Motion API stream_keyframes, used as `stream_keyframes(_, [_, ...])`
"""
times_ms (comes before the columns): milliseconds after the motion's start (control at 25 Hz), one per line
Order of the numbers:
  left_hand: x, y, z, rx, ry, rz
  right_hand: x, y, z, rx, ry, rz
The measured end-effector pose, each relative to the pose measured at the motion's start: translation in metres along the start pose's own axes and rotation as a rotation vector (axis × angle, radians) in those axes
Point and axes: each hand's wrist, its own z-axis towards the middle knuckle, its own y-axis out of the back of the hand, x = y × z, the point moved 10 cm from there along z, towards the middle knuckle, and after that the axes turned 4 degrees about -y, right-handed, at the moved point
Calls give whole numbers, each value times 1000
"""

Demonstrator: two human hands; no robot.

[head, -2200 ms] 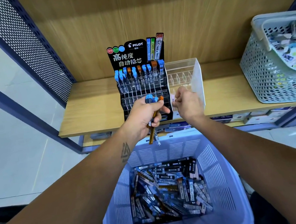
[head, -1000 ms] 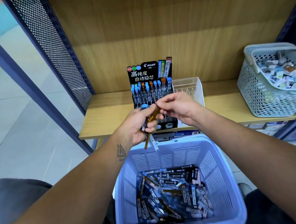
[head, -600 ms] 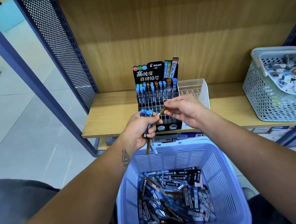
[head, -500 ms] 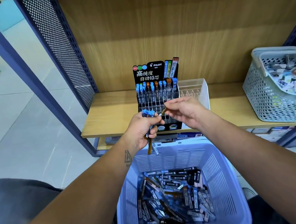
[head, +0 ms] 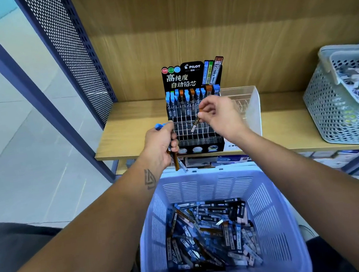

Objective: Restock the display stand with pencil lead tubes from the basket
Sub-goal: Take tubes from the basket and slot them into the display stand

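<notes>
PILOT display stand (head: 194, 115) at shelf (head: 127, 131) front edge. My right hand (head: 219, 117) pinches one brown-capped lead tube (head: 196, 123) over its slots; left hand (head: 161, 147) grips several tubes (head: 175, 161); basket (head: 275, 214) below holds more.

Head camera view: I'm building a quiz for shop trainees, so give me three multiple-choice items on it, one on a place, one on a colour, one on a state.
1. Where does the display stand sit?
A. on the wooden shelf
B. inside the grey basket
C. on the floor

2. What colour is the basket with the loose lead tubes?
A. red
B. pale purple
C. black

3. What is the right hand doing?
A. resting flat on the shelf
B. hanging empty
C. pinching one tube in front of the stand

Answers: 1 A, the stand's base rests on the shelf board. 2 B, its slotted walls are pale purple. 3 C, fingertips grip a tube's top end while the left hand holds several others.
</notes>
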Motion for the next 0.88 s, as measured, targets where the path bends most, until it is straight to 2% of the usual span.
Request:
stream_keyframes(80, [-3,22,8,-92,-13,-14,-4,-17,-2,3,30,-19])
stream_keyframes(200, [1,35,12,-108,-5,-23,-2,-33,1,-6,54,-45])
stream_keyframes(480, [20,13,6,42,33,55,-33,-12,13,1,13,-180])
stream_keyframes(880, [27,-13,1,97,48,54,-50,-6,14,0,19,-274])
